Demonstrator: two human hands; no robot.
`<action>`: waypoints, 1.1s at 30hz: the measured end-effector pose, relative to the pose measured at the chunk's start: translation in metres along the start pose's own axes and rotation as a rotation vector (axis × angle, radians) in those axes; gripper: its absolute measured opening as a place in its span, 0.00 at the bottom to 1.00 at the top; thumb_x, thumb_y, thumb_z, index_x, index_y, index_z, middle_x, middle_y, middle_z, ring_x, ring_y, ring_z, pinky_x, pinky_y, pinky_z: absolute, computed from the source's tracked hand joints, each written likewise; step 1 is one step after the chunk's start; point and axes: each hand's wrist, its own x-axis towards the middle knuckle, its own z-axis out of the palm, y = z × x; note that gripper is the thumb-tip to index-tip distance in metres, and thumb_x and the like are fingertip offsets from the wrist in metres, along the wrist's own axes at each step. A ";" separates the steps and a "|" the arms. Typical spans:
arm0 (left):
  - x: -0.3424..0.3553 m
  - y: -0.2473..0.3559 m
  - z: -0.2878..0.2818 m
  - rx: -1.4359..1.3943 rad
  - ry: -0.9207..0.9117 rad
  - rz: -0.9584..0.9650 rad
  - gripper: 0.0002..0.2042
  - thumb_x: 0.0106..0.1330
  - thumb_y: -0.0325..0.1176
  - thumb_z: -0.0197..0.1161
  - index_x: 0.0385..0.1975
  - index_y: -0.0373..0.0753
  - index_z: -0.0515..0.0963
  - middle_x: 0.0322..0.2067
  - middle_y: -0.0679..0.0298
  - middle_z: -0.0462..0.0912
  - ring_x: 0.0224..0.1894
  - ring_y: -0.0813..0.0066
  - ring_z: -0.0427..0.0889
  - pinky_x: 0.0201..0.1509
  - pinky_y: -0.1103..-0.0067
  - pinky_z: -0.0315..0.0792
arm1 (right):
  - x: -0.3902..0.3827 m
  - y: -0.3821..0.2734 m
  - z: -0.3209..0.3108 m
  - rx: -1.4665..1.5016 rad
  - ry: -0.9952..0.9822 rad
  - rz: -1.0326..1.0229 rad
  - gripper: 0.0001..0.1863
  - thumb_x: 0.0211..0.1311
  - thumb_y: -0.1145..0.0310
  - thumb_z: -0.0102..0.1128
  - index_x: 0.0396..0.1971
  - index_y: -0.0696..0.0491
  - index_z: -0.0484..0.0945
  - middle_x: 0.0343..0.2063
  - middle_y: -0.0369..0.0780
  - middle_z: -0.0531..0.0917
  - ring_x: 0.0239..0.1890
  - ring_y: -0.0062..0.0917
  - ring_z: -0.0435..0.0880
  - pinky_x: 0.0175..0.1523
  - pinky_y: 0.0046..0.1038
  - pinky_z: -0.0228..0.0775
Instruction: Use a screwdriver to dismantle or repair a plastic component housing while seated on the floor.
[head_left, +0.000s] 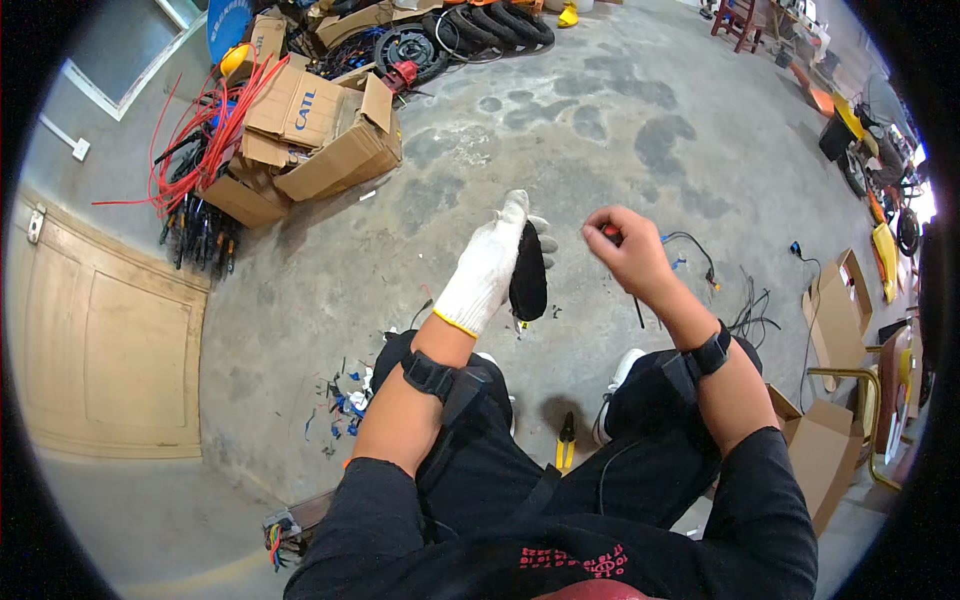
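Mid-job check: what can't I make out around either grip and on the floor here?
All in the head view:
- Red object: mostly covered by the right grip; its kind and full shape can't be told.
- Left grip: its fingers are partly hidden behind the black object.
- Black object: its far side is turned away from the camera.
- Floor scraps: too small to identify.

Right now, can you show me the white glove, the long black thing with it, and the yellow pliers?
White glove (483, 265): head view, on its middle.
Long black thing (529, 277): head view, on its broad side.
Yellow pliers (567, 439): head view, near where the handles meet.
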 end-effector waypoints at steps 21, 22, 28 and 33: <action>0.000 0.012 -0.030 -0.207 0.153 0.075 0.31 0.67 0.64 0.56 0.40 0.34 0.77 0.31 0.57 0.84 0.29 0.71 0.84 0.36 0.76 0.79 | -0.228 0.338 0.165 0.634 -0.051 1.427 0.17 0.67 0.66 0.43 0.19 0.56 0.69 0.18 0.44 0.78 0.24 0.34 0.77 0.31 0.32 0.68; -0.003 0.013 -0.033 -0.181 0.176 0.069 0.31 0.67 0.63 0.55 0.40 0.34 0.77 0.30 0.57 0.84 0.30 0.71 0.84 0.36 0.76 0.78 | -0.230 0.340 0.175 0.640 -0.071 1.434 0.17 0.67 0.66 0.43 0.19 0.56 0.69 0.18 0.44 0.78 0.24 0.34 0.77 0.31 0.32 0.68; 0.004 0.018 -0.030 -0.189 0.199 0.071 0.28 0.68 0.60 0.57 0.38 0.33 0.78 0.29 0.57 0.84 0.30 0.71 0.83 0.37 0.78 0.78 | -0.216 0.407 0.140 0.503 -0.113 1.294 0.16 0.70 0.65 0.42 0.23 0.57 0.70 0.18 0.42 0.77 0.23 0.31 0.76 0.32 0.34 0.69; 0.005 0.021 -0.033 -0.185 0.217 0.089 0.26 0.68 0.57 0.60 0.37 0.33 0.78 0.28 0.59 0.84 0.30 0.73 0.83 0.36 0.79 0.77 | -0.146 0.399 0.155 0.718 0.174 1.362 0.12 0.66 0.67 0.45 0.21 0.51 0.66 0.16 0.37 0.71 0.18 0.30 0.71 0.28 0.35 0.69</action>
